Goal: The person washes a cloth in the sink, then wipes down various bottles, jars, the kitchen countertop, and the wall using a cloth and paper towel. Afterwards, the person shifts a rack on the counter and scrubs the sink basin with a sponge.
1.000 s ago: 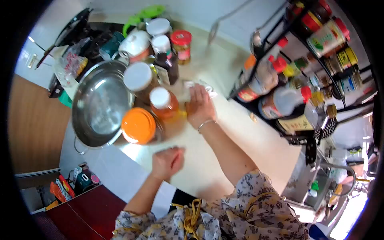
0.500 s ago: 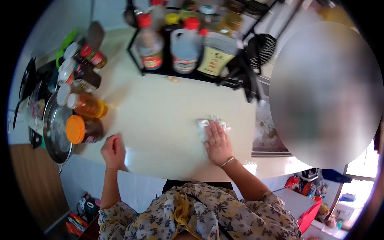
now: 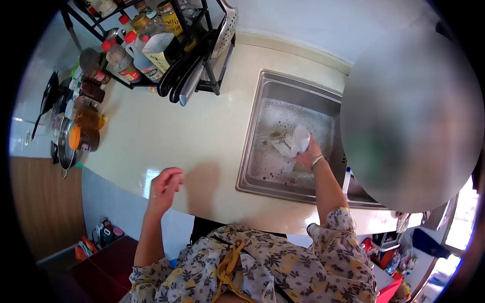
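Your right hand (image 3: 307, 153) pinches a crumpled white paper-like wad (image 3: 297, 141) ahead-left, over the rectangular steel sink (image 3: 249, 132); empty, half-curled left hand (image 3: 164, 189)'s way off.

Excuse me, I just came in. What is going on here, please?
A person is standing at a kitchen counter. The right hand holds a crumpled white sheet, paper or cloth, over the sink, which has foamy-looking water in it. I cannot tell whether the sheet touches the water. The left hand holds nothing, near the counter's front edge. A jar with an orange lid stands at the counter's left end.
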Demonstrator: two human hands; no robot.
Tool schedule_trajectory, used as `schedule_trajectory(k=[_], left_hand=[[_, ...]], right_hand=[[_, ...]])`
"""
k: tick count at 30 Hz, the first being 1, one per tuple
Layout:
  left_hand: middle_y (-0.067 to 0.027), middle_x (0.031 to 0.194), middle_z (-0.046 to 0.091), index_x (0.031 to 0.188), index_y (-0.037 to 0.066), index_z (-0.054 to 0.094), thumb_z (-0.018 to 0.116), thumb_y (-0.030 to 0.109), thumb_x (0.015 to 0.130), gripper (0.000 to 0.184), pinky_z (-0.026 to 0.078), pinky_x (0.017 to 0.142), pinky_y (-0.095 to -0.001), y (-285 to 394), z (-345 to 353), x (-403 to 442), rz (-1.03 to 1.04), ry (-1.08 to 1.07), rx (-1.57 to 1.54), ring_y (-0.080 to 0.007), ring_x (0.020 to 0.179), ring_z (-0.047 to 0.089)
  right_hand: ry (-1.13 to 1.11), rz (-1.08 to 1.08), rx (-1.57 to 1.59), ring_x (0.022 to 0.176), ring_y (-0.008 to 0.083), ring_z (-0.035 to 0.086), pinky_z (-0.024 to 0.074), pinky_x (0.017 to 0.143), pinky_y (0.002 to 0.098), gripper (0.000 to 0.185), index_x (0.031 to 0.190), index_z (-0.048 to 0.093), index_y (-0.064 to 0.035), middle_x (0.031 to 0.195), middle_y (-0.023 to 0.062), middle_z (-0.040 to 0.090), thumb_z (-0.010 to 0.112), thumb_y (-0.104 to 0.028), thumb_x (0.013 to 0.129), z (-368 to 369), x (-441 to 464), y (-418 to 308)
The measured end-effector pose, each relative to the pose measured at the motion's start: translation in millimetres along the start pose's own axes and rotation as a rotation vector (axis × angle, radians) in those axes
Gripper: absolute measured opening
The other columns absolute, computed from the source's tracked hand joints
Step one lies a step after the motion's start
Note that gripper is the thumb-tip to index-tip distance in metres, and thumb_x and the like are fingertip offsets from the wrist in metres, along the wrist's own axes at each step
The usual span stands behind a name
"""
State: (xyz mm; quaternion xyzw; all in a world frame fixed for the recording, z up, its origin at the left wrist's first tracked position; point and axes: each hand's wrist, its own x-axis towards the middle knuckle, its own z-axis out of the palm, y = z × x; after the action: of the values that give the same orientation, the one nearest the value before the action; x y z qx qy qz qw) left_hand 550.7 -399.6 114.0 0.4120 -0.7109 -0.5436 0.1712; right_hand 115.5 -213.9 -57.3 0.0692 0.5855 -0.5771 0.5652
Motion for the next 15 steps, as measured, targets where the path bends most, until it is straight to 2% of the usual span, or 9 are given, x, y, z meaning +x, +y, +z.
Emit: schedule_trajectory(k=[2, 4, 7, 8, 10, 12, 13, 14, 15], left_hand=[[-0.0036, 0.086, 0.062, 0.105, 0.003, 0.062, 0.052, 0.007, 0.093, 0.016, 0.049, 0.063, -0.0232, 27, 37, 2, 0.010, -0.105, -0.024, -0.0090, 0.074, 0.060], [-0.0033, 0.087, 0.063, 0.107, 0.003, 0.062, 0.055, 0.007, 0.092, 0.017, 0.049, 0.064, -0.0228, 45, 71, 10, 0.003, -0.172, -0.053, -0.0090, 0.075, 0.060], [-0.0014, 0.082, 0.063, 0.106, 0.005, 0.063, 0.056, 0.009, 0.092, 0.016, 0.047, 0.063, -0.0222, 45, 123, 33, -0.041, -0.259, -0.091, -0.0066, 0.073, 0.058], [-0.0010, 0.080, 0.063, 0.106, 0.006, 0.064, 0.056, 0.010, 0.092, 0.016, 0.047, 0.064, -0.0225, 44, 138, 42, -0.027, -0.273, -0.074, -0.0061, 0.073, 0.057], [-0.0007, 0.084, 0.065, 0.109, 0.008, 0.063, 0.058, 0.014, 0.092, 0.019, 0.047, 0.064, -0.0239, 35, 168, 61, 0.015, -0.314, -0.027, -0.0082, 0.072, 0.058], [-0.0034, 0.083, 0.065, 0.108, 0.010, 0.064, 0.058, 0.021, 0.092, 0.019, 0.048, 0.062, -0.0274, 23, 199, 79, 0.155, -0.260, -0.050, -0.0105, 0.069, 0.058], [-0.0033, 0.083, 0.065, 0.110, 0.009, 0.062, 0.057, 0.022, 0.093, 0.021, 0.049, 0.062, -0.0278, 22, 213, 87, 0.119, -0.231, -0.057, -0.0107, 0.068, 0.059], [-0.0040, 0.083, 0.065, 0.111, 0.008, 0.060, 0.057, 0.022, 0.093, 0.023, 0.049, 0.061, -0.0288, 27, 222, 95, -0.128, -0.309, -0.161, -0.0117, 0.068, 0.060], [-0.0056, 0.082, 0.065, 0.112, 0.007, 0.059, 0.057, 0.021, 0.093, 0.024, 0.049, 0.060, -0.0300, 20, 239, 105, -0.086, -0.233, -0.160, -0.0130, 0.068, 0.062]], right_hand=[[0.321, 0.057, -0.540, 0.111, 0.0346, 0.057, 0.0456, 0.089, 0.0439, 0.046, 0.124, 0.054, -0.0045, 0.120, 0.0198, 0.060, 0.037, -0.038, 0.097, -35, 32, 13], [0.588, -0.322, -0.899, 0.109, 0.0373, 0.056, 0.0458, 0.088, 0.0430, 0.045, 0.123, 0.053, -0.0026, 0.119, 0.0246, 0.059, 0.040, -0.037, 0.096, -55, 44, 30], [0.398, -0.543, -1.476, 0.093, 0.0394, 0.060, 0.0474, 0.082, 0.0438, 0.032, 0.105, 0.057, -0.0027, 0.098, 0.0241, 0.061, 0.054, -0.029, 0.087, -46, 67, 94], [0.241, -0.656, -1.467, 0.091, 0.0402, 0.061, 0.0479, 0.082, 0.0450, 0.028, 0.103, 0.057, -0.0034, 0.098, 0.0232, 0.062, 0.056, -0.025, 0.085, -42, 61, 97], [0.075, -0.536, -1.563, 0.090, 0.0404, 0.062, 0.0503, 0.080, 0.0481, 0.025, 0.104, 0.060, -0.0060, 0.098, 0.0203, 0.064, 0.059, -0.017, 0.081, -36, 64, 83], [0.196, -0.206, -1.513, 0.082, 0.0348, 0.066, 0.0517, 0.071, 0.0470, 0.030, 0.108, 0.063, -0.0054, 0.093, 0.0173, 0.068, 0.060, -0.020, 0.082, -42, 68, 59], [0.273, -0.225, -1.578, 0.087, 0.0321, 0.065, 0.0499, 0.076, 0.0465, 0.034, 0.113, 0.062, -0.0048, 0.101, 0.0139, 0.066, 0.057, -0.022, 0.085, -39, 76, 66], [0.353, -0.239, -1.640, 0.092, 0.0294, 0.063, 0.0480, 0.081, 0.0460, 0.037, 0.118, 0.060, -0.0042, 0.110, 0.0105, 0.065, 0.054, -0.024, 0.087, -35, 84, 72], [0.335, -0.189, -2.411, 0.102, 0.0270, 0.060, 0.0444, 0.092, 0.0473, 0.039, 0.123, 0.058, -0.0042, 0.123, 0.0063, 0.060, 0.048, -0.026, 0.093, 2, 43, 50]])
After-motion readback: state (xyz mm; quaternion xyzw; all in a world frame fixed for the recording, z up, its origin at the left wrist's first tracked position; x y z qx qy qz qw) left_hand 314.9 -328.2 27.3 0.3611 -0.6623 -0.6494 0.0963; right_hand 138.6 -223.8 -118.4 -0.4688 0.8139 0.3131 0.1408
